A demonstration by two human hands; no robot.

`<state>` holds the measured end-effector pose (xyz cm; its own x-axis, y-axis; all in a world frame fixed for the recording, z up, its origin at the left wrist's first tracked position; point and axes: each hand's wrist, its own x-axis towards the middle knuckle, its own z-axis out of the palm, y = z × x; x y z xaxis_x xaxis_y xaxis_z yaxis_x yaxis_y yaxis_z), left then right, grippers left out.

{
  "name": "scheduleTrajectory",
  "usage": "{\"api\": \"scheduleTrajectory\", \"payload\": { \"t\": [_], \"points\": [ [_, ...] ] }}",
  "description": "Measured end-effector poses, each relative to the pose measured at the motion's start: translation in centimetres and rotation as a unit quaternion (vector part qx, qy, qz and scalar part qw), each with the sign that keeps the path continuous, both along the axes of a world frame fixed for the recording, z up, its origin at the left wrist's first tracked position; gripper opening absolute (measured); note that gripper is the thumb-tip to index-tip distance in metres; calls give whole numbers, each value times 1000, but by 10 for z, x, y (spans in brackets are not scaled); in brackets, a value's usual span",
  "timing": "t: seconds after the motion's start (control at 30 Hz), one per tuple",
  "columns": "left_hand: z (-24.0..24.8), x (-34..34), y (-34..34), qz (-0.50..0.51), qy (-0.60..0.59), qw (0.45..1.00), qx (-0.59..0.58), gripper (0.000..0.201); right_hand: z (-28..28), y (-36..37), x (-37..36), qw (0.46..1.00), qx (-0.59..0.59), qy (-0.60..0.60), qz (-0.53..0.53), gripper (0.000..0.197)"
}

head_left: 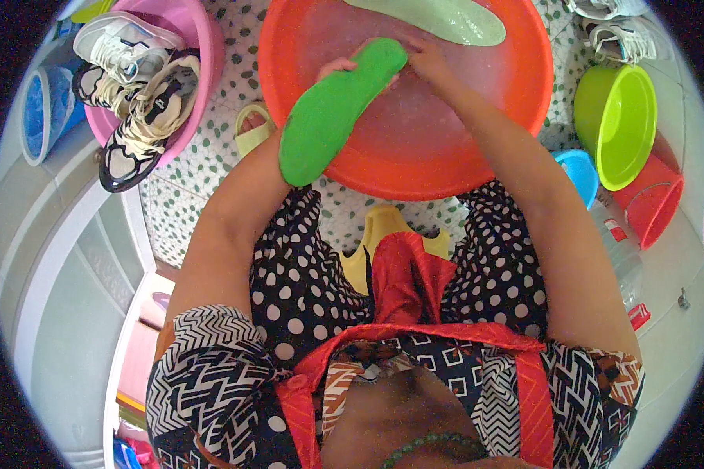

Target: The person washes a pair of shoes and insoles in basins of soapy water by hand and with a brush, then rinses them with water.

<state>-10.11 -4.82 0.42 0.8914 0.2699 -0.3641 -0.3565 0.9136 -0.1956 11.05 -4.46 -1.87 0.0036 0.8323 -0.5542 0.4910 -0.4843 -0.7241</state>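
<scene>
A bright green shoe insole (pixel 325 125) is tilted over the big orange-red basin (pixel 407 184), its narrow end toward the far side. My left hand (pixel 338 69) grips it from beneath, with fingers showing along both edges. Close beside the narrow end is my right hand (pixel 429 64); its fingers are mostly hidden and blurred, so I cannot tell whether they touch the insole. Cloudy water (pixel 422 125) fills the basin. A pale green insole (pixel 454 19) lies wet at the basin's far side.
At the left, a pink tub (pixel 203 94) holds several sneakers (pixel 145 117), beside a blue bucket (pixel 43 117). On the right are a lime-green bucket (pixel 614 129), a red bucket (pixel 657 203), a blue container (pixel 579 176) and a clear plastic bottle (pixel 622 258). More shoes (pixel 622 39) sit far right.
</scene>
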Motion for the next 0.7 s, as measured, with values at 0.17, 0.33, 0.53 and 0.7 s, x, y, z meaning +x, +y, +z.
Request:
{"api": "scheduleTrajectory", "payload": {
  "t": [0.17,0.33,0.53,0.7],
  "points": [
    [10,11,10,40,11,986,160,53,53,8,7,895,-193,386,-117,35],
    [56,27,25,40,174,961,212,58,99,16,17,963,-120,233,-68,27],
    [96,-19,61,-107,201,828,513,60,183,33,25,962,75,224,-136,24],
    [104,3,86,-100,410,535,732,46,204,10,12,943,328,-23,43,28]
  ]
}}
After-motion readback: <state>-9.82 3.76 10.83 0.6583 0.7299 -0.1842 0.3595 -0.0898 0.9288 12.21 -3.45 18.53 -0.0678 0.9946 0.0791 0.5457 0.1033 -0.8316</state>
